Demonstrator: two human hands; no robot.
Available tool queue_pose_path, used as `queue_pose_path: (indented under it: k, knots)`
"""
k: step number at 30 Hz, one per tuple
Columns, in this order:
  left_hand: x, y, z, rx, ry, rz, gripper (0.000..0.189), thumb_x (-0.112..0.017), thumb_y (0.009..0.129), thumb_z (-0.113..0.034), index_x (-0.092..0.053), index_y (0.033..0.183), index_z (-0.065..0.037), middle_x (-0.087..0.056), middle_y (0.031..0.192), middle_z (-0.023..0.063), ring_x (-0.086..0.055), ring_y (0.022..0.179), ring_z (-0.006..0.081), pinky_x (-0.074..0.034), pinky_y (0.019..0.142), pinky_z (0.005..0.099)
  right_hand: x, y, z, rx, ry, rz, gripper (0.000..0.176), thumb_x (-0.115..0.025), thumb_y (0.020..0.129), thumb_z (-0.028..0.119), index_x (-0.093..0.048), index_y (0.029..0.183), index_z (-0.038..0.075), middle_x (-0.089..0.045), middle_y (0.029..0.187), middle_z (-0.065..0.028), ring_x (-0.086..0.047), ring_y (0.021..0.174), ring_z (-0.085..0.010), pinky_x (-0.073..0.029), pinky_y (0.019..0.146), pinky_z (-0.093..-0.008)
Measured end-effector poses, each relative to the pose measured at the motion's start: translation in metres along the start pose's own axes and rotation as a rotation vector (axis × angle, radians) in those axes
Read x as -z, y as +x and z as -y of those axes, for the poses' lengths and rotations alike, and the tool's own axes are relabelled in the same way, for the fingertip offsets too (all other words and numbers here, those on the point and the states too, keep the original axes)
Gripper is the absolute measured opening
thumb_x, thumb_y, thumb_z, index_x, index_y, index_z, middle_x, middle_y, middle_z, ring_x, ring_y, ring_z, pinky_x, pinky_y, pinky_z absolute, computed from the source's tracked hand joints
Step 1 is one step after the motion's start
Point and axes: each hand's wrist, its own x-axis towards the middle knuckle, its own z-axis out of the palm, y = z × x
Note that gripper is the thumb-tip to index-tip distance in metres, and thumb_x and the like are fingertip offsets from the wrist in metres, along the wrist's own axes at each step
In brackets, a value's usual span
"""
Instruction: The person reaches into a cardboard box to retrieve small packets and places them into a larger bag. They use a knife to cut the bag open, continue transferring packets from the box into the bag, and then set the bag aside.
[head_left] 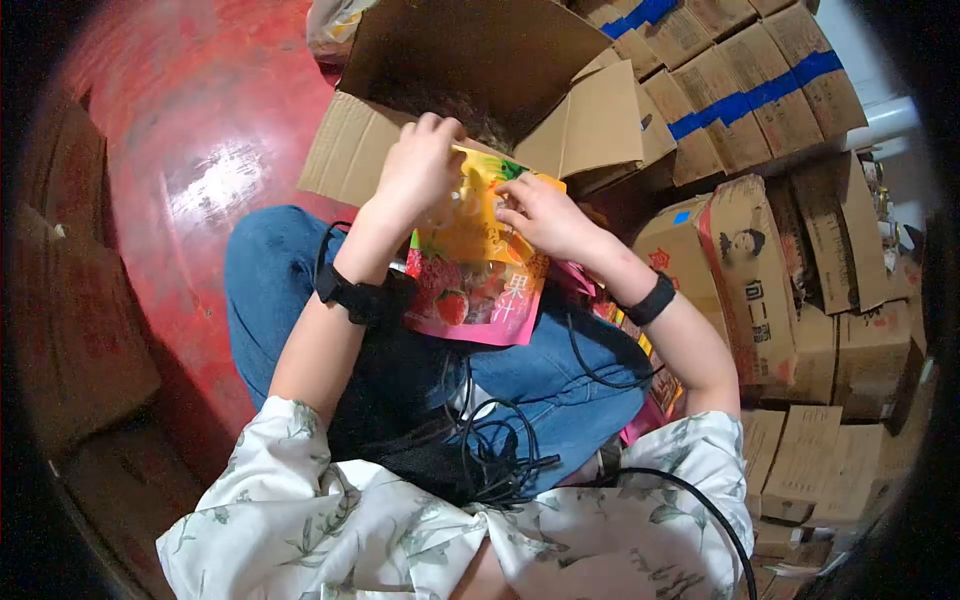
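Observation:
Between my two hands is an orange-yellow packet [465, 235] with fruit pictures on it. Its lower part overlaps a pink packet [470, 305] printed with strawberries, which lies over my lap. My left hand [425, 165] is at the orange packet's upper left edge with fingers curled; what the fingertips grip is hidden. The fingers of my right hand [540, 212] are bent over the packet's right side, thumb and fingertips on its face. Just beyond both hands, an open cardboard box [590, 125] has its flaps spread.
Stacked cartons [745, 100] with blue tape stand at the upper right, with more boxes [750, 285] down the right side. Dark cartons [75, 330] line the left. Black cables [500, 440] lie over my lap. More packets [640, 345] sit beside my right leg.

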Motion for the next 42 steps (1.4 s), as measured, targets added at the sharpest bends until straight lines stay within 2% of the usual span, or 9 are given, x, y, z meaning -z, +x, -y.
queue_pose_path:
  k: [7, 8, 11, 15, 19, 23, 29, 36, 42]
  knots:
    - [0.010, 0.005, 0.008, 0.341, -0.216, 0.285, 0.033, -0.064, 0.074, -0.018, -0.054, 0.101, -0.002, -0.061, 0.088, 0.0174, -0.060, 0.085, 0.0309, -0.047, 0.073, 0.0380, -0.001, 0.016, -0.011, -0.091, 0.482, 0.050, 0.024, -0.051, 0.082, 0.014, -0.061, 0.098, 0.000, -0.063, 0.088, -0.0130, -0.059, 0.081, -0.0217, -0.046, 0.075, -0.0327]
    - [0.008, 0.006, 0.009, 0.342, -0.216, 0.288, 0.035, -0.065, 0.073, -0.019, -0.054, 0.102, -0.003, -0.061, 0.087, 0.0174, -0.060, 0.084, 0.0310, -0.047, 0.073, 0.0384, 0.007, 0.022, -0.013, -0.332, 0.763, 0.182, 0.022, -0.050, 0.079, 0.009, -0.064, 0.092, -0.001, -0.063, 0.077, -0.0053, -0.057, 0.074, -0.0123, -0.046, 0.069, -0.0268]
    - [0.005, 0.003, 0.010, 0.182, -0.094, 0.069, 0.038, -0.067, 0.071, -0.023, -0.054, 0.102, -0.006, -0.061, 0.090, 0.0196, -0.059, 0.086, 0.0349, -0.047, 0.074, 0.0434, 0.027, 0.023, 0.004, -0.326, 0.703, 0.364, 0.023, -0.049, 0.080, 0.002, -0.061, 0.099, -0.004, -0.061, 0.078, -0.0007, -0.052, 0.067, -0.0063, -0.042, 0.060, -0.0209]
    - [0.008, 0.005, 0.012, 0.285, -0.233, 0.328, 0.038, -0.068, 0.070, -0.023, -0.055, 0.101, -0.005, -0.062, 0.089, 0.0198, -0.060, 0.086, 0.0349, -0.047, 0.073, 0.0439, 0.029, 0.030, 0.020, 0.062, 0.201, 0.506, 0.030, -0.056, 0.076, 0.004, -0.059, 0.105, 0.001, -0.063, 0.078, -0.0083, -0.055, 0.070, -0.0133, -0.045, 0.068, -0.0303]
    - [0.008, 0.005, 0.006, 0.270, -0.095, 0.335, 0.031, -0.065, 0.074, -0.019, -0.054, 0.101, -0.007, -0.063, 0.089, 0.0176, -0.061, 0.084, 0.0353, -0.048, 0.070, 0.0424, 0.015, 0.042, 0.025, 0.062, -0.239, 0.458, 0.023, -0.059, 0.072, 0.013, -0.060, 0.092, 0.002, -0.063, 0.079, -0.0163, -0.062, 0.075, -0.0303, -0.048, 0.067, -0.0386]
    - [0.006, 0.003, 0.009, 0.241, -0.114, 0.328, 0.028, -0.063, 0.076, -0.017, -0.053, 0.100, -0.008, -0.063, 0.089, 0.0172, -0.060, 0.084, 0.0361, -0.047, 0.070, 0.0429, 0.005, 0.042, 0.027, 0.082, -0.545, 0.522, 0.016, -0.053, 0.075, 0.012, -0.064, 0.086, 0.006, -0.065, 0.085, -0.0158, -0.063, 0.077, -0.0318, -0.050, 0.064, -0.0418]
    - [-0.001, 0.004, 0.012, 0.200, -0.200, 0.332, 0.029, -0.060, 0.076, -0.011, -0.051, 0.102, -0.007, -0.063, 0.087, 0.0177, -0.060, 0.083, 0.0358, -0.047, 0.070, 0.0420, 0.015, 0.036, 0.022, 0.115, -0.059, 0.649, 0.025, -0.056, 0.072, 0.008, -0.060, 0.096, 0.006, -0.064, 0.089, -0.0161, -0.062, 0.083, -0.0285, -0.048, 0.070, -0.0364]
    - [0.005, 0.000, -0.004, 0.026, -0.414, 0.427, 0.038, -0.059, 0.076, -0.006, -0.045, 0.112, -0.008, -0.062, 0.084, 0.0180, -0.060, 0.079, 0.0351, -0.046, 0.067, 0.0410, -0.004, 0.024, 0.018, 0.120, 0.436, 1.226, 0.037, -0.052, 0.079, 0.004, -0.051, 0.116, -0.001, -0.054, 0.120, -0.0150, -0.051, 0.107, -0.0217, -0.040, 0.092, -0.0330]
    - [0.010, 0.005, -0.002, 0.063, -0.490, 0.460, 0.039, -0.058, 0.077, -0.004, -0.045, 0.113, -0.009, -0.062, 0.083, 0.0178, -0.061, 0.079, 0.0333, -0.046, 0.065, 0.0397, 0.006, 0.010, 0.006, 0.114, 0.363, 0.799, 0.034, -0.057, 0.079, 0.010, -0.054, 0.112, 0.000, -0.060, 0.110, -0.0142, -0.056, 0.098, -0.0196, -0.044, 0.084, -0.0322]
